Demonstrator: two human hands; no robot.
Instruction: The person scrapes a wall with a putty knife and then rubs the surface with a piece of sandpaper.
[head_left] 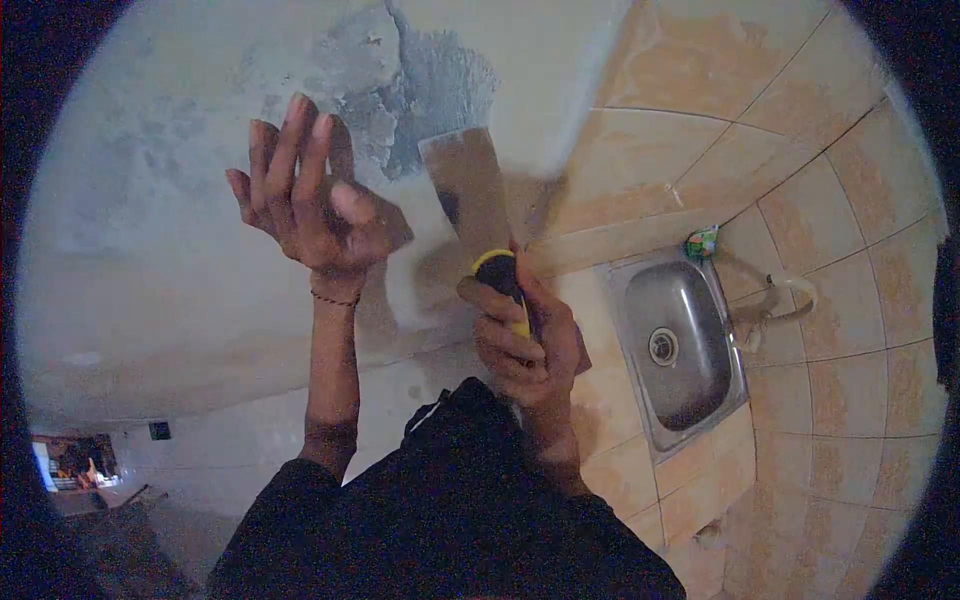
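Observation:
My right hand (530, 335) is wrapped round the black and yellow handle of a wide-bladed scraper (467, 185). The blade points up at the wall, its tip just below a rough grey patch (450, 85) where the paint has come away. A ragged, cracked paint edge runs down the left side of that patch. To the left, my left hand (310, 205) is raised in front of the wall with nothing in it, its fingers apart and slightly curled. A thin braided cord circles the left wrist.
On the right, a steel sink (690, 340) is set into an orange-beige tiled counter (590, 415), with a pale tap (795, 300) beside it. A small green packet (702, 242) lies at the sink's corner. Tiled wall (840, 220) rises behind. Far lower left shows a bright opening (75, 462).

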